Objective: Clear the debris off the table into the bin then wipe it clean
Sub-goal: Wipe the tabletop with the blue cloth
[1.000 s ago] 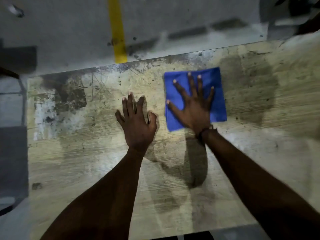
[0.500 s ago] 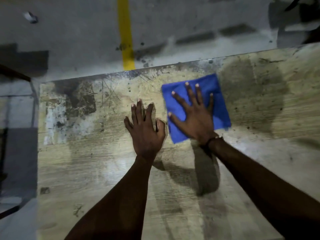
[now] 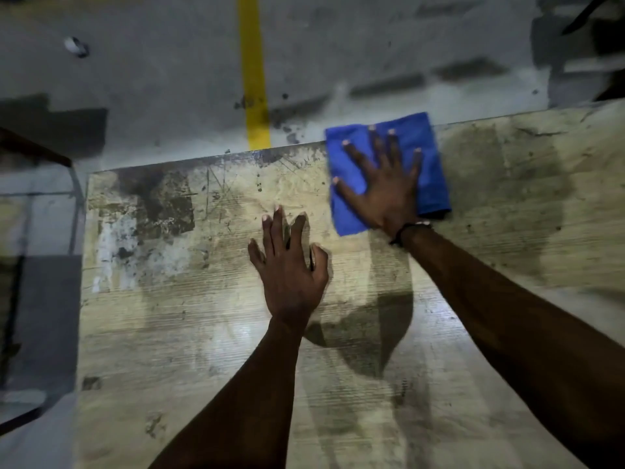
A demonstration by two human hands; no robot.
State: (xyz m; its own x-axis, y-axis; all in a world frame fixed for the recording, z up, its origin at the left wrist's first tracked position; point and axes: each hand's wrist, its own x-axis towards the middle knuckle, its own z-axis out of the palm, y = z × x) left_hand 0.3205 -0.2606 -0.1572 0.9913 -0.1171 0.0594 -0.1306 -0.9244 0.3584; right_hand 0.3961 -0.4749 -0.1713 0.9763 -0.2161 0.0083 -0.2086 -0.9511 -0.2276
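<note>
A folded blue cloth (image 3: 429,170) lies at the far edge of the worn, stained wooden table (image 3: 169,299), its top edge hanging slightly past the edge. My right hand (image 3: 382,187) presses flat on the cloth with fingers spread. My left hand (image 3: 287,265) rests flat on the bare tabletop, to the left of the cloth and nearer to me. No loose debris shows on the table. No bin is in view.
Beyond the far edge is a grey concrete floor with a yellow painted line (image 3: 253,69) and a small pale scrap (image 3: 76,46). A dark bar (image 3: 33,148) lies off the table's left end. Dark shapes stand at the top right corner.
My right hand has pushed the blue cloth away from me to the table's far edge. My left hand stays planted on the tabletop.
</note>
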